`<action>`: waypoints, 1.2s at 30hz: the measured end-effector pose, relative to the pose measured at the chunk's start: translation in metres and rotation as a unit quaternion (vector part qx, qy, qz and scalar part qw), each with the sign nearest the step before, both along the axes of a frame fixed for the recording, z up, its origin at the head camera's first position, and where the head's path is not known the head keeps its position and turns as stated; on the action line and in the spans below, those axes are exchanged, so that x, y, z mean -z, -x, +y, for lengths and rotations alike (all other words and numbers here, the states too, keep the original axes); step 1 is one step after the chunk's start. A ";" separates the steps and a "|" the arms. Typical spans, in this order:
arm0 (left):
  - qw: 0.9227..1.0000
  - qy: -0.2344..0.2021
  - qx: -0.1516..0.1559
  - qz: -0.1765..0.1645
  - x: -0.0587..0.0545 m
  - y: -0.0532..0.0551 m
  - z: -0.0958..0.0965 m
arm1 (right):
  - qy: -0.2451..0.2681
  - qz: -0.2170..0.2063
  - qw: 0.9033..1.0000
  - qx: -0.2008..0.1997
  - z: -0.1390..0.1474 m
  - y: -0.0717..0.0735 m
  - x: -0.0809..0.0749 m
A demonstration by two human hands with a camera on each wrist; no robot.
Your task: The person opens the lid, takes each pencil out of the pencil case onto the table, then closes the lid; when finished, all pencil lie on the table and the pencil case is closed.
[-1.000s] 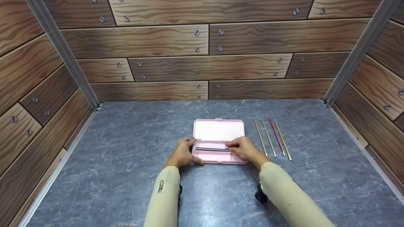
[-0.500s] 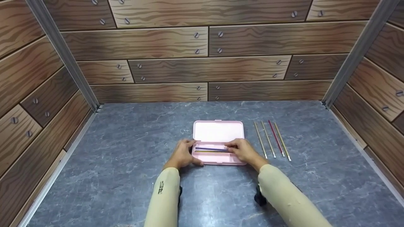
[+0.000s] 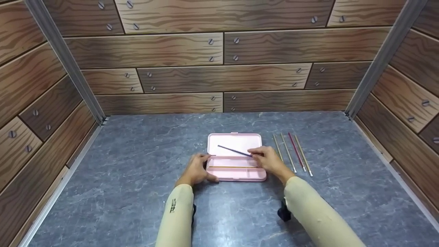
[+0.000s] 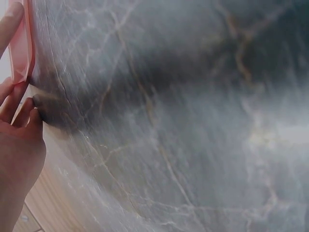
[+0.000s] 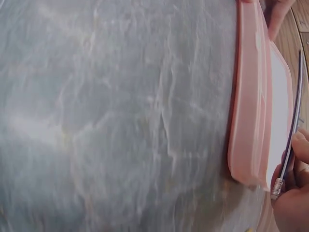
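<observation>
A pink pencil case (image 3: 226, 175) lies with its lid (image 3: 224, 139) folded back on the table. My left hand (image 3: 196, 168) grips its left end, the thumb at the front corner and fingers near the hinge. Between thumb and fingers, my right hand (image 3: 269, 159) pinches a dark blue pencil (image 3: 233, 150), held slanting above the case. The right wrist view shows that pencil's silver eraser end (image 5: 277, 187) by the palm. A yellow pencil (image 3: 229, 167) lies lengthwise in the case's back compartment.
Right of the case several pencils lie side by side on the grey marbled table (image 3: 137, 154): a red pencil (image 3: 296, 151), a yellowish pencil (image 3: 303, 154) and other pale ones. Wood-patterned walls (image 3: 178, 80) surround the table.
My right hand has lifted the dark blue pencil out of the case's back compartment, leaving the yellow one there. My left hand has stayed on the case.
</observation>
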State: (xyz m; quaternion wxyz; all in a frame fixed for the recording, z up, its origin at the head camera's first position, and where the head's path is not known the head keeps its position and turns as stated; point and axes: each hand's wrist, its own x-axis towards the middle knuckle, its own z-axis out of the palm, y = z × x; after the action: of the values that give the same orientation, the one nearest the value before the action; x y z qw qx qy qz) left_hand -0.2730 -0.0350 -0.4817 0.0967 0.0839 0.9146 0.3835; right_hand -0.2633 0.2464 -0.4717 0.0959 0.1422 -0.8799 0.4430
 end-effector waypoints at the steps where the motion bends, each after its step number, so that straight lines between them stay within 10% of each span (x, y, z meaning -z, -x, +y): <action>1: 1.000 0.000 0.001 0.002 0.000 0.000 0.000 | 0.002 0.010 1.000 0.007 0.004 0.000 0.000; 9: 1.000 0.001 0.004 0.003 -0.001 0.001 0.000 | 0.001 0.027 0.992 0.126 0.065 -0.007 -0.003; 21: 1.000 -0.010 -0.001 0.001 0.000 -0.001 0.001 | -0.003 -0.046 0.952 0.302 0.146 -0.030 0.000; 36: 1.000 -0.008 0.005 0.005 0.001 0.001 -0.001 | -0.060 -0.096 0.926 0.360 0.141 -0.033 0.015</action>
State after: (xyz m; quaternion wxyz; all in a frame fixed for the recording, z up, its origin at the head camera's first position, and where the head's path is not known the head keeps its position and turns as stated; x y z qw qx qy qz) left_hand -0.2735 -0.0358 -0.4826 0.0932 0.0917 0.9117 0.3896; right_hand -0.2301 0.3870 -0.4864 0.1550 -0.2216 -0.9018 0.3370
